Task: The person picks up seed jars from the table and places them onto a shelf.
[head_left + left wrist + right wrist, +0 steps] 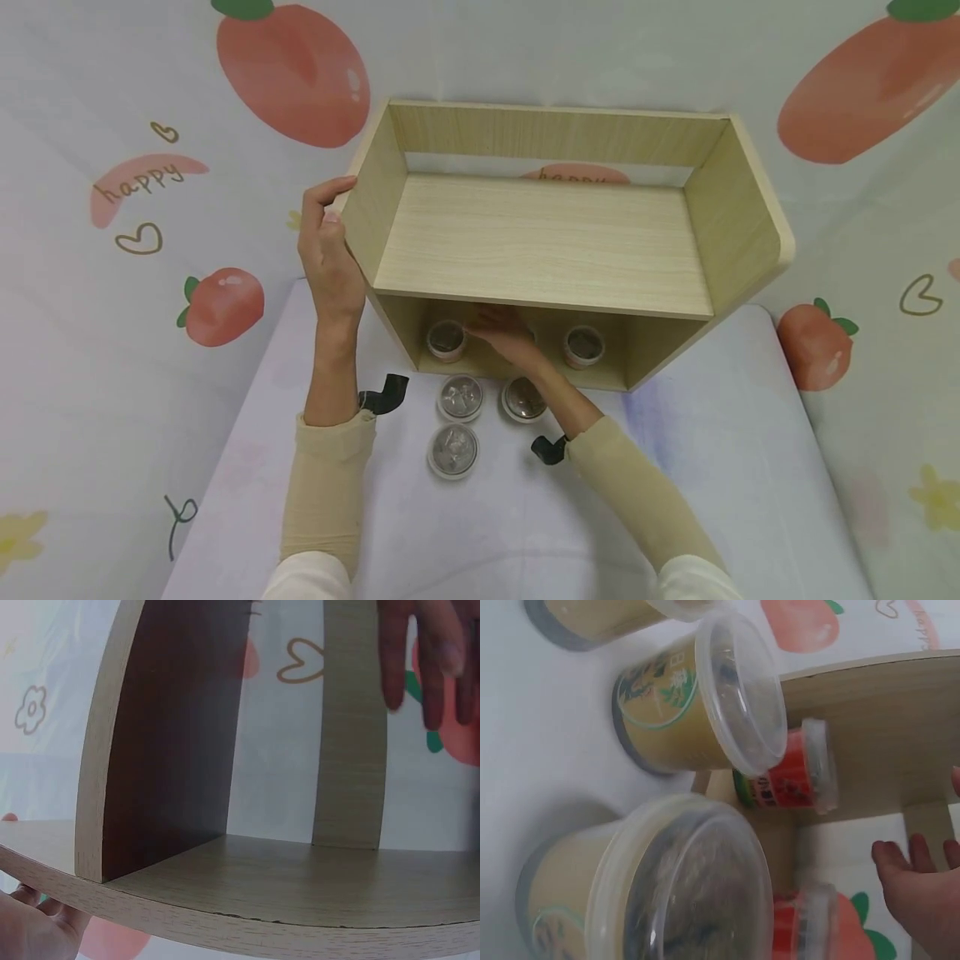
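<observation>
A small two-tier wooden shelf (540,242) stands on the cloth-covered table. My left hand (330,258) grips the edge of its left side panel, fingertips over the front; the left wrist view shows part of this hand (45,926) at the board. My right hand (506,329) reaches into the lower compartment, between a lidded tub (447,340) on the left and another lidded tub (584,346) on the right. In the right wrist view, the fingers (919,859) are spread loosely with nothing between them. A red-labelled tub (784,780) stands inside the shelf nearby.
In front of the shelf stand three tan tubs with clear lids: a left one (461,398), a nearer one (453,451) and one (524,400) beside my right forearm. Black bent pieces (386,394) sit by both wrists. Fruit-printed cloth (847,233) hangs behind the shelf.
</observation>
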`<state>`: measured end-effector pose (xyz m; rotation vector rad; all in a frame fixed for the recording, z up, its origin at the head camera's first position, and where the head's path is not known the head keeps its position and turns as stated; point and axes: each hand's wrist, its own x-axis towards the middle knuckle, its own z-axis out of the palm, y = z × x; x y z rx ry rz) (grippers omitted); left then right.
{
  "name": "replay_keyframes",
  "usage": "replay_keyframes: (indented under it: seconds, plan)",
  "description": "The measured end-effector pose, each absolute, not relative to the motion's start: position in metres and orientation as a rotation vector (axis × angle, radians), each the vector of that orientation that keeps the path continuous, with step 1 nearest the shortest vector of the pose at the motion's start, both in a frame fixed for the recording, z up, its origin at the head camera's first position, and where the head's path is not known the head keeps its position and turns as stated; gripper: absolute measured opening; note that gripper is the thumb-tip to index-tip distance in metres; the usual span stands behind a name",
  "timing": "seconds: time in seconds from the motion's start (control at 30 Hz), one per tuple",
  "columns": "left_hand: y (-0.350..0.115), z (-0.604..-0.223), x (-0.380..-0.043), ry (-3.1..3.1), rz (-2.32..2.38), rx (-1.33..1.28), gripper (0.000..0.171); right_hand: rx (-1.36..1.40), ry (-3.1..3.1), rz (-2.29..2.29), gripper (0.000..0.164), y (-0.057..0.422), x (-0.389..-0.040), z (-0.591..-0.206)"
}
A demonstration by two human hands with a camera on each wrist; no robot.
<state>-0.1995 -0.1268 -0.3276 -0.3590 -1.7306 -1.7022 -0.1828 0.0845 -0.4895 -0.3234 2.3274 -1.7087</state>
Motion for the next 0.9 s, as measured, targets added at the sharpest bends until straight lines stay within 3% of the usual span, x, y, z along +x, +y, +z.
replay_keyframes:
  seconds: [0.17, 0.47, 0.9]
  plan:
    - [-0.126, -0.328, -0.199, -1.730, -1.701, -0.357, 0.048, -0.191, 2.096, -1.991, 0.074, 0.095, -0.175, -0.487]
    - [-0.127, -0.328, -0.200, -1.730, -1.702, -0.335, 0.047, -0.417, 2.149, -2.088, 0.056, 0.114, -0.158, -0.491]
    - [-0.126, -0.329, -0.199, -1.732, -1.692, -0.341, 0.047, -0.501, 2.021, -2.293, 0.060, 0.134, -0.128, -0.499]
